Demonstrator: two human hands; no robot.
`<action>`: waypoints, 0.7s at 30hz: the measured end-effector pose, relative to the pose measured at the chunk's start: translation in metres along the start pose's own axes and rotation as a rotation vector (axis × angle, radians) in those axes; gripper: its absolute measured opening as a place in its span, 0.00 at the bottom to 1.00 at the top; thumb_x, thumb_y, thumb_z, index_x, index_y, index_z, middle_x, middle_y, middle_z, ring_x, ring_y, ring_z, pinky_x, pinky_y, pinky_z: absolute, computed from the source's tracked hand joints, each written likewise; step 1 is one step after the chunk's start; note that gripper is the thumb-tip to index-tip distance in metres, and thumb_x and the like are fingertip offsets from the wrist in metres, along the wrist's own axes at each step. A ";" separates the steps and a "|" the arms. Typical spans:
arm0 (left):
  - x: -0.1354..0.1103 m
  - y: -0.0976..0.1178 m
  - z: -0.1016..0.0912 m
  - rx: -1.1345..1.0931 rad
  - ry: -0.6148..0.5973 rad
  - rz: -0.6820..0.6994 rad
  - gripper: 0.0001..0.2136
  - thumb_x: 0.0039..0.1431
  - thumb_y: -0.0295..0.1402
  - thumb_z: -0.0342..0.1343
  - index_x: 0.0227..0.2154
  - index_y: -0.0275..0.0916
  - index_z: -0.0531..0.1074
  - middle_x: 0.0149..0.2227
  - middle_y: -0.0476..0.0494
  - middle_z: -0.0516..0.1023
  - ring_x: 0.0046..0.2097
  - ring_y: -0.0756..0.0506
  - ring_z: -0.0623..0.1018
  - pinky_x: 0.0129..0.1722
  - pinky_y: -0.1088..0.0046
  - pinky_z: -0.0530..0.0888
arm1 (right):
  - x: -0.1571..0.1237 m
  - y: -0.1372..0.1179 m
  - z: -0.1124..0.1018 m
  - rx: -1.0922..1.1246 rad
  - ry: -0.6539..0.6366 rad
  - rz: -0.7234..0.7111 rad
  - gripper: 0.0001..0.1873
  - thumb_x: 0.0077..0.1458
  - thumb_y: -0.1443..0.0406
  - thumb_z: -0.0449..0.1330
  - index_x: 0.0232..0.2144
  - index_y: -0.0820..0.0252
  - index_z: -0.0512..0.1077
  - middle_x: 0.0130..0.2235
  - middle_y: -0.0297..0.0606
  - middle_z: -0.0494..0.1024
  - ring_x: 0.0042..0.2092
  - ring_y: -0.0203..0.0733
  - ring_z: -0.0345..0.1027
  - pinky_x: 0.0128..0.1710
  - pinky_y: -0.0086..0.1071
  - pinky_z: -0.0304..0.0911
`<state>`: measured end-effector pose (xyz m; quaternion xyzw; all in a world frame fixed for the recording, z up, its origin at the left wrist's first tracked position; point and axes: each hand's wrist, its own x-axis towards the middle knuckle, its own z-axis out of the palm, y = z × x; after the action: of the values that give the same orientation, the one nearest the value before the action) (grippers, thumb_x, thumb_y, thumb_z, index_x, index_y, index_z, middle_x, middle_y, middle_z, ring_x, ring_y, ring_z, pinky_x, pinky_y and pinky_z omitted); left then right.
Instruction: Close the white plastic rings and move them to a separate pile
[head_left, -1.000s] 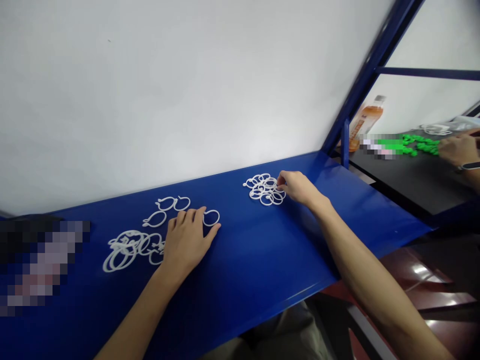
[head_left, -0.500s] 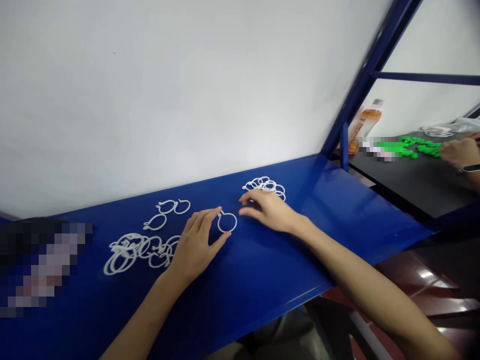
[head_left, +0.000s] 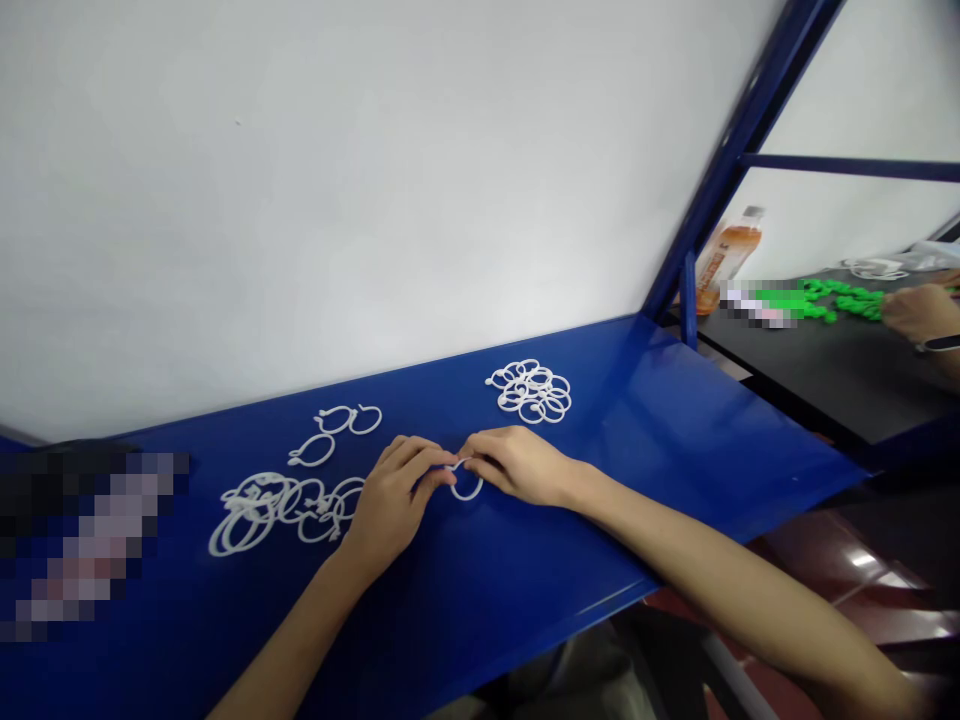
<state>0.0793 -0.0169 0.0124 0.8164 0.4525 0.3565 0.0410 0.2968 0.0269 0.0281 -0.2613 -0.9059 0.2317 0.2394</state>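
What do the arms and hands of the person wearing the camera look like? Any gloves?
The left hand and right hand are bare, with no gloves or finger rings visible. The left forearm and right forearm are bare too: no sleeves, watch or bracelet in view.

Two heaps of white rings (head_left: 523,391), three separate rings (head_left: 335,432), one held ring (head_left: 466,499), one orange bottle (head_left: 730,264)

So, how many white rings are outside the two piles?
4: three rings behind the left pile, one ring between both hands' fingers. The left hand may hide more.
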 end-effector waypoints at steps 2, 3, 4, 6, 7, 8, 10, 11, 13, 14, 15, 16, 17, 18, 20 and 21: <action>-0.001 0.000 0.000 -0.006 0.008 0.008 0.08 0.66 0.35 0.54 0.34 0.44 0.77 0.35 0.48 0.80 0.40 0.46 0.76 0.43 0.67 0.74 | -0.001 -0.001 0.001 -0.005 -0.030 -0.027 0.08 0.67 0.68 0.53 0.42 0.61 0.73 0.36 0.38 0.78 0.36 0.38 0.72 0.37 0.29 0.65; -0.001 0.001 -0.001 -0.007 0.009 0.012 0.08 0.66 0.35 0.54 0.32 0.44 0.77 0.34 0.48 0.80 0.39 0.46 0.75 0.42 0.67 0.73 | -0.001 -0.002 0.001 -0.010 -0.041 -0.042 0.09 0.68 0.67 0.53 0.43 0.61 0.73 0.36 0.39 0.78 0.36 0.38 0.72 0.37 0.29 0.65; -0.002 0.001 -0.001 -0.007 0.009 0.014 0.09 0.66 0.34 0.54 0.31 0.44 0.77 0.33 0.48 0.80 0.39 0.46 0.75 0.42 0.66 0.73 | -0.002 -0.002 0.002 -0.016 -0.050 -0.057 0.09 0.68 0.67 0.52 0.43 0.61 0.73 0.37 0.39 0.78 0.36 0.38 0.72 0.37 0.29 0.65; -0.002 0.002 -0.002 -0.005 0.006 0.005 0.09 0.65 0.34 0.55 0.29 0.44 0.76 0.32 0.49 0.80 0.38 0.46 0.75 0.41 0.66 0.73 | -0.003 -0.001 0.002 -0.034 -0.061 -0.088 0.11 0.69 0.66 0.51 0.44 0.62 0.73 0.37 0.40 0.79 0.36 0.38 0.72 0.38 0.30 0.65; -0.002 0.002 -0.003 -0.007 0.007 -0.002 0.09 0.65 0.34 0.55 0.29 0.44 0.76 0.31 0.49 0.80 0.37 0.46 0.75 0.40 0.66 0.72 | -0.003 -0.001 0.002 -0.046 -0.059 -0.100 0.12 0.70 0.65 0.50 0.45 0.62 0.73 0.38 0.40 0.79 0.36 0.38 0.72 0.38 0.30 0.65; -0.001 0.002 -0.003 -0.013 0.008 -0.006 0.10 0.65 0.34 0.55 0.28 0.44 0.76 0.31 0.49 0.80 0.37 0.46 0.75 0.40 0.66 0.72 | -0.004 -0.001 0.002 -0.059 -0.055 -0.109 0.13 0.70 0.65 0.49 0.45 0.62 0.73 0.38 0.41 0.79 0.37 0.39 0.72 0.38 0.31 0.65; -0.001 0.003 -0.004 -0.038 0.012 -0.004 0.10 0.65 0.33 0.54 0.27 0.44 0.76 0.30 0.49 0.80 0.37 0.46 0.75 0.40 0.67 0.72 | -0.004 -0.002 0.002 -0.086 -0.052 -0.120 0.14 0.71 0.64 0.48 0.45 0.63 0.73 0.38 0.41 0.79 0.36 0.39 0.72 0.38 0.31 0.65; 0.000 0.003 -0.003 -0.050 0.009 -0.005 0.11 0.65 0.32 0.54 0.27 0.44 0.76 0.31 0.49 0.80 0.37 0.46 0.75 0.40 0.67 0.72 | -0.005 -0.002 0.001 -0.098 -0.054 -0.123 0.14 0.71 0.64 0.48 0.45 0.63 0.73 0.38 0.41 0.78 0.36 0.39 0.72 0.37 0.31 0.65; 0.000 0.004 -0.003 -0.065 -0.005 -0.009 0.12 0.66 0.32 0.53 0.26 0.43 0.75 0.31 0.49 0.80 0.37 0.46 0.75 0.41 0.67 0.71 | -0.005 -0.003 0.001 -0.115 -0.065 -0.132 0.15 0.71 0.64 0.48 0.45 0.63 0.73 0.36 0.41 0.78 0.35 0.39 0.71 0.36 0.31 0.64; 0.000 0.004 -0.003 -0.068 -0.016 -0.014 0.12 0.66 0.31 0.52 0.26 0.43 0.74 0.31 0.49 0.80 0.38 0.46 0.75 0.41 0.66 0.71 | -0.005 -0.004 0.001 -0.122 -0.070 -0.136 0.15 0.71 0.64 0.48 0.45 0.64 0.73 0.36 0.42 0.78 0.35 0.39 0.71 0.36 0.31 0.64; 0.000 0.004 -0.002 -0.067 -0.027 -0.022 0.12 0.66 0.31 0.52 0.26 0.43 0.73 0.31 0.49 0.80 0.38 0.46 0.75 0.41 0.66 0.71 | -0.005 -0.004 0.002 -0.129 -0.071 -0.136 0.15 0.71 0.64 0.48 0.45 0.64 0.73 0.36 0.42 0.78 0.35 0.39 0.71 0.36 0.31 0.64; 0.001 0.003 -0.002 -0.065 -0.038 -0.031 0.12 0.66 0.32 0.52 0.25 0.43 0.73 0.31 0.49 0.80 0.38 0.46 0.74 0.42 0.65 0.71 | -0.005 -0.004 0.002 -0.134 -0.071 -0.128 0.15 0.71 0.64 0.47 0.45 0.64 0.73 0.36 0.42 0.78 0.35 0.39 0.72 0.35 0.31 0.65; 0.001 0.002 -0.001 -0.064 -0.046 -0.039 0.12 0.66 0.32 0.52 0.26 0.43 0.73 0.31 0.49 0.80 0.38 0.46 0.74 0.42 0.65 0.71 | -0.005 -0.004 0.003 -0.138 -0.067 -0.111 0.16 0.71 0.64 0.48 0.45 0.64 0.74 0.36 0.42 0.79 0.35 0.39 0.72 0.36 0.31 0.65; 0.002 0.001 -0.001 -0.064 -0.048 -0.049 0.11 0.66 0.32 0.52 0.27 0.43 0.73 0.31 0.49 0.80 0.38 0.45 0.75 0.42 0.65 0.71 | -0.005 -0.004 0.003 -0.138 -0.061 -0.090 0.16 0.71 0.63 0.48 0.45 0.63 0.74 0.37 0.42 0.79 0.36 0.39 0.73 0.36 0.31 0.66; 0.003 -0.005 -0.001 -0.063 -0.042 -0.075 0.10 0.66 0.33 0.52 0.30 0.43 0.75 0.33 0.48 0.81 0.38 0.45 0.75 0.43 0.64 0.72 | -0.005 -0.005 0.002 -0.133 -0.029 -0.044 0.16 0.71 0.62 0.49 0.49 0.62 0.73 0.39 0.42 0.80 0.38 0.40 0.75 0.39 0.32 0.68; 0.004 -0.008 -0.002 -0.059 -0.031 -0.095 0.09 0.66 0.34 0.52 0.31 0.43 0.75 0.34 0.48 0.81 0.39 0.45 0.75 0.44 0.64 0.72 | -0.005 -0.005 0.001 -0.133 -0.003 -0.028 0.16 0.71 0.61 0.49 0.52 0.62 0.72 0.42 0.43 0.80 0.40 0.41 0.75 0.41 0.33 0.69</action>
<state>0.0737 -0.0095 0.0130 0.7979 0.4792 0.3545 0.0890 0.2976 0.0199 0.0285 -0.2636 -0.9232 0.1680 0.2236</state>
